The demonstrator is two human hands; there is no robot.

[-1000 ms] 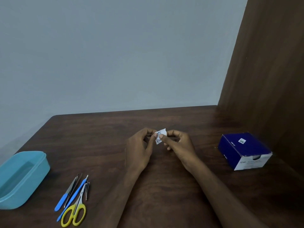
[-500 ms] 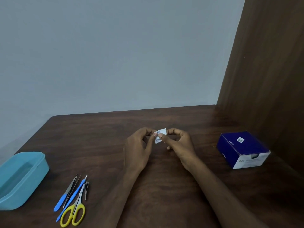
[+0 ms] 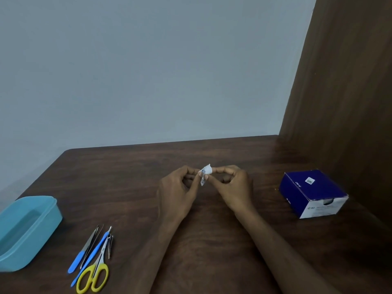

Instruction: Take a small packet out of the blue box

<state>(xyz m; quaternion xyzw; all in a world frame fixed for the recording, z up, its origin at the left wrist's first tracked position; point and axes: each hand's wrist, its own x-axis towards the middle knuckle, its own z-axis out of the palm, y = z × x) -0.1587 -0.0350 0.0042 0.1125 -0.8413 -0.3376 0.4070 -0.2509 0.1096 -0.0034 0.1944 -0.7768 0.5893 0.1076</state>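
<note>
Head view: a small white packet [image 3: 205, 173] is being pinched at frame centre, above the desk [image 3: 127, 177], between the left hand [image 3: 177, 193] and right hand [image 3: 234, 188]; compared with earlier, the packet is being held more crumpled.

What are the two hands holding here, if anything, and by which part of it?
A small white packet, held just above the table. The left hand pinches its left edge and the right hand its right edge, between thumb and fingertips.
</note>
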